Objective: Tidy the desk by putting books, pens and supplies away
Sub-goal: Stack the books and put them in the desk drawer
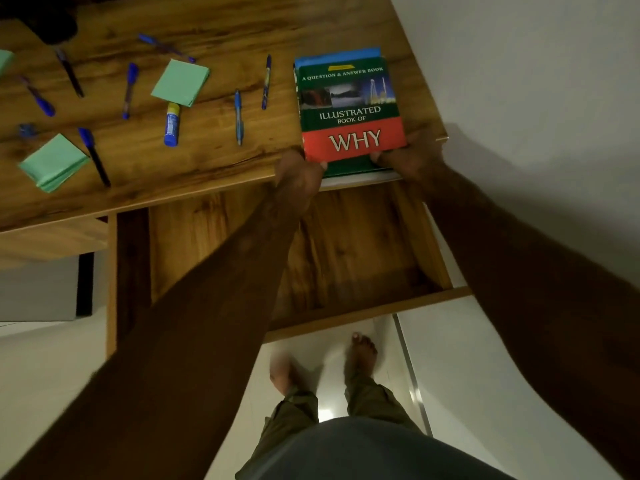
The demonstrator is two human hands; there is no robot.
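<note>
A stack of books (349,109) lies at the right end of the wooden desk (214,168), topped by a green and red one titled "Illustrated Book of Why". My left hand (299,174) grips the stack's near left corner. My right hand (412,155) grips its near right corner. The stack's near edge overhangs the desk's front. Directly below, an open wooden drawer (346,258) shows a bare bottom. Several blue pens (238,117) lie scattered over the desk to the left, along with a glue stick (172,124) and green note pads (180,83).
A white wall (519,81) stands close on the right of the desk. The drawer front (370,311) juts toward my legs. My bare feet (360,355) stand on the pale floor beneath. A dark object (45,19) sits at the desk's far left corner.
</note>
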